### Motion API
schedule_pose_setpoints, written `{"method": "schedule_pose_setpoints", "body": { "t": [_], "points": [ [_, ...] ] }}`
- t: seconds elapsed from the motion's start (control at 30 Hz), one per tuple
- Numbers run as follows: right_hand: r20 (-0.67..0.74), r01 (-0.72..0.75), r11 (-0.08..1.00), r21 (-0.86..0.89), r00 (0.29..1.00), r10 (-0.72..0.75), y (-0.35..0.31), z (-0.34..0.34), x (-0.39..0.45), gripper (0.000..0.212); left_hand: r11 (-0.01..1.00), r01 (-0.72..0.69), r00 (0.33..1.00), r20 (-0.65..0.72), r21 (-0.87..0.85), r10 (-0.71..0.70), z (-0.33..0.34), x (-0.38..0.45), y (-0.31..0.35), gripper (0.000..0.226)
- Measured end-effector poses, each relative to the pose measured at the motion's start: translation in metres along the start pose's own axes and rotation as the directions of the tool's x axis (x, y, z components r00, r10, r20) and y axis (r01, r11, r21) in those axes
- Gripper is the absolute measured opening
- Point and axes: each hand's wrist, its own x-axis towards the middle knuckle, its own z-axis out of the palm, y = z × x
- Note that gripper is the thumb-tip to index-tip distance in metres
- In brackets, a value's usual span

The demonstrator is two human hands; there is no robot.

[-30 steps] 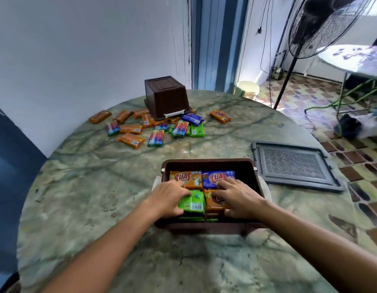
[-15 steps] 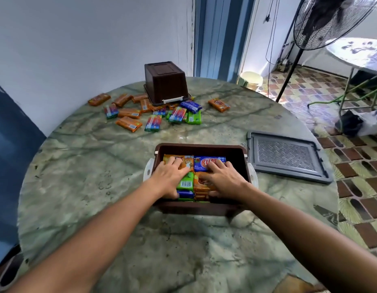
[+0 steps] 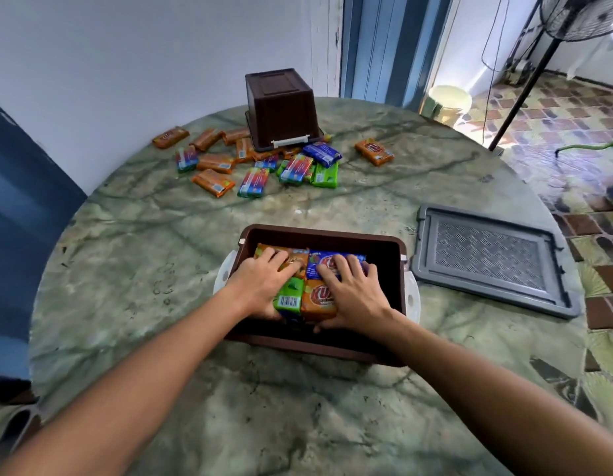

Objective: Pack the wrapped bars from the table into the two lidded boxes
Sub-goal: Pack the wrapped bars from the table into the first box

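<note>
both hands work inside the open brown box [image 3: 384, 243]. the left hand [image 3: 262, 286] lies spread, fingers flat on the orange bar [image 3: 293, 257] under its fingertips. the right hand [image 3: 353, 292] lies spread on the blue bar [image 3: 324, 264], its thumb side against the near orange bar [image 3: 317, 300]. press evenly and level the layer. loose bars [image 3: 253, 166] lie well beyond both hands, beside the upturned second box [image 3: 281, 104]. the grey lid [image 3: 490, 255] lies outboard of the right hand

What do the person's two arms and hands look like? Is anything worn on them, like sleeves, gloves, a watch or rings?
Both forearms are bare as far as the picture shows; no sleeve reaches into view. The left hand and the right hand have no gloves. No watch, bracelet or ring shows on the wrists or fingers. I see no markings.
</note>
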Motion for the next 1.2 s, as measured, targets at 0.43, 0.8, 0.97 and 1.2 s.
{"method": "schedule_pose_setpoints", "body": {
  "t": [0.43, 0.8, 0.97, 1.2],
  "points": [
    [0.631, -0.398, -0.522, 0.754, 0.659, 0.409, -0.002, -0.023, 0.017, 0.043, 0.999, 0.003, 1.0, 0.02, 0.046, -0.004, 0.01, 0.008, 0.011, 0.121],
    [0.532, -0.441, -0.301, 0.846, 0.656, 0.535, -0.001, 0.014, 0.01, 0.073, 0.974, -0.228, 0.973, -0.038, -0.019, 0.227, -0.007, 0.02, 0.05, 0.127],
    [0.622, -0.417, -0.472, 0.777, 0.623, 0.474, -0.009, 0.003, 0.012, 0.029, 0.981, -0.194, 0.979, -0.063, 0.016, 0.194, -0.006, 0.028, 0.059, 0.115],
    [0.508, -0.503, -0.166, 0.848, 0.68, 0.529, -0.009, -0.004, 0.004, 0.033, 0.968, -0.251, 0.967, 0.031, -0.011, 0.251, -0.017, 0.026, 0.049, 0.12]
  ]
}}
